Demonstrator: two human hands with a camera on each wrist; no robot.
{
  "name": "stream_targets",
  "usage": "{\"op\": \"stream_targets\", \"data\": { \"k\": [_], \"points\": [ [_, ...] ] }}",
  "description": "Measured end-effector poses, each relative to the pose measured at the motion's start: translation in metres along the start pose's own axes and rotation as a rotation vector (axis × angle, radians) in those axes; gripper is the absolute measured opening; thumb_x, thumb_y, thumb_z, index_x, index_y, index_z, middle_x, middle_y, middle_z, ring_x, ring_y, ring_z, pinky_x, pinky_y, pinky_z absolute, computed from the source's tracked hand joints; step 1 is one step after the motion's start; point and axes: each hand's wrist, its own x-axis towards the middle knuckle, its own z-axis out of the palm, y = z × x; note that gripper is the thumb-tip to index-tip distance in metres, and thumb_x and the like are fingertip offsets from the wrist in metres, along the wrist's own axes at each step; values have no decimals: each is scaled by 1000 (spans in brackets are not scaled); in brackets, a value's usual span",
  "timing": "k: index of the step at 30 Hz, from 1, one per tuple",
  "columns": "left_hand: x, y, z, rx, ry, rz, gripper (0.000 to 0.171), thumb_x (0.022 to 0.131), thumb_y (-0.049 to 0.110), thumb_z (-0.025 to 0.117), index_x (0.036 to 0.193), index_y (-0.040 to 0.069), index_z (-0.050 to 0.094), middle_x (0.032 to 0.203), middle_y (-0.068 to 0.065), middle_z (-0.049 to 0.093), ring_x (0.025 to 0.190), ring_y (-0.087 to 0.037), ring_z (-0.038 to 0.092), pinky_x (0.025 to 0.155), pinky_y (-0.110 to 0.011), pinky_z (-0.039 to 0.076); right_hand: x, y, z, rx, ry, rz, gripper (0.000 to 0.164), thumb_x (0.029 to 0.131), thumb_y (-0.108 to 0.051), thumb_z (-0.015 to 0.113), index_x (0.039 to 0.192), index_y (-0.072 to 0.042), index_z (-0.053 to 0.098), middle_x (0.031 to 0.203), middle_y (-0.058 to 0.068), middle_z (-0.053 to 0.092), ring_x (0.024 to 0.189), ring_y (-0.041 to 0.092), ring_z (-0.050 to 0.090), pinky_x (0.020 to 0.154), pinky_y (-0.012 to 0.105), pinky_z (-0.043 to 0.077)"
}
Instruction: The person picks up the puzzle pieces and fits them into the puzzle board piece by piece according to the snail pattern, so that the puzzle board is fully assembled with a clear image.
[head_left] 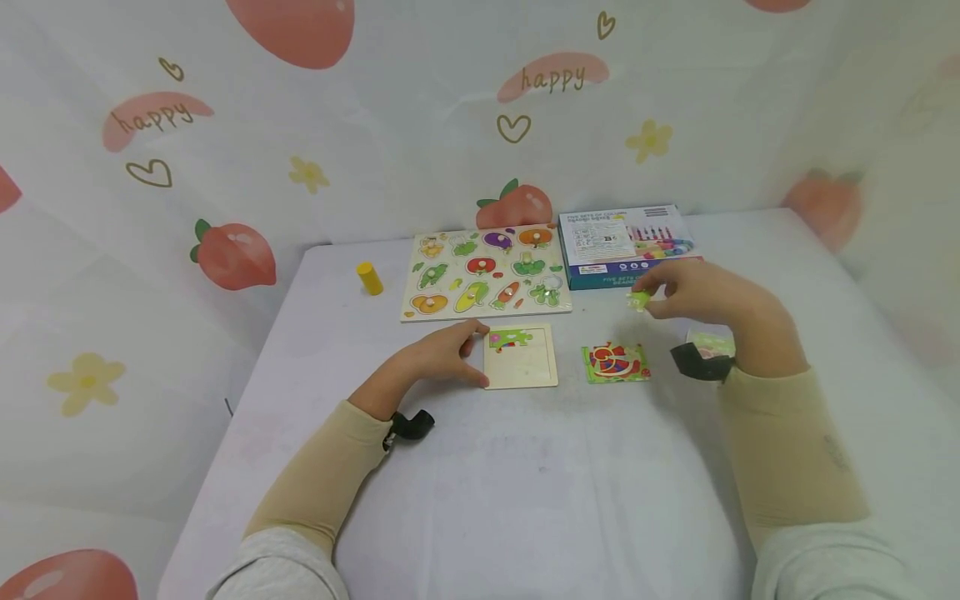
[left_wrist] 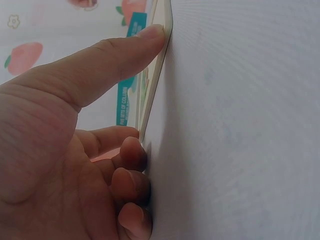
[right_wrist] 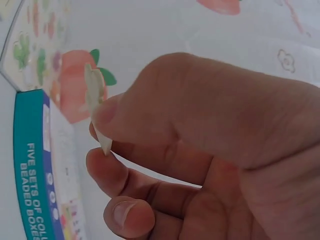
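A white cloth backdrop (head_left: 412,125), printed with peaches, flowers and "happy", hangs behind a table (head_left: 525,483) covered in smooth white. At the back lies a flat rectangular board (head_left: 486,273) picturing vegetables, its long side running left to right. Just right of it is a teal-and-blue box (head_left: 622,242) with printed lettering; in the head view, the right hand (head_left: 697,292) overlaps its front edge.

The left hand (head_left: 442,350) grips the left edge of a tray (head_left: 525,367), thumb at the near corner and forefinger at the far one, the other fingers curled. The tray is pale wood, nearly square, thin and flat on the table in front of the board. Further right, a patch of red-and-green pieces (head_left: 617,363) lies flat, wider than deep. Beyond it, a green-and-white item (head_left: 708,340) is partly hidden by the right wrist. Inside the tray's far left corner, a knobbed green row (head_left: 510,339) stretches left to right.

A yellow cylinder (head_left: 370,279) stands left of the board. Thumb and fingertips of the right hand pinch a small green piece (head_left: 639,301) above the table, near the box's front; the right wrist view shows its pale, thin edge, long axis close to upright there.
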Motion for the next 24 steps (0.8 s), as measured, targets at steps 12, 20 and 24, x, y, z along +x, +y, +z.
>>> {"op": "stream_targets", "data": {
  "k": [12, 20, 24],
  "points": [
    [2, -2, 1, 3, 2, 0, 86, 65, 46, 84, 136, 20, 43, 87, -6, 46, 76, -17, 44, 64, -30, 33, -24, -25, -12, 45, 138, -25, 33, 86, -21, 65, 118, -15, 61, 86, 10, 50, 77, 24, 46, 60, 36, 38],
    [2, -3, 1, -2, 2, 3, 86, 65, 46, 84, 136, 20, 43, 87, -6, 46, 75, -17, 43, 64, -30, 33, -33, -36, -12, 30, 317, -207, 28, 84, -15, 66, 111, -15, 65, 83, 5, 48, 78, 17, 41, 63, 30, 34],
    [1, -2, 1, 8, 5, 9, 86, 66, 46, 84, 136, 20, 42, 87, -6, 46, 74, -16, 43, 63, -30, 33, -35, -40, -11, -5, 377, -266, 27, 85, -15, 65, 112, -16, 65, 84, 1, 48, 79, 15, 40, 64, 28, 34]
  ]
}}
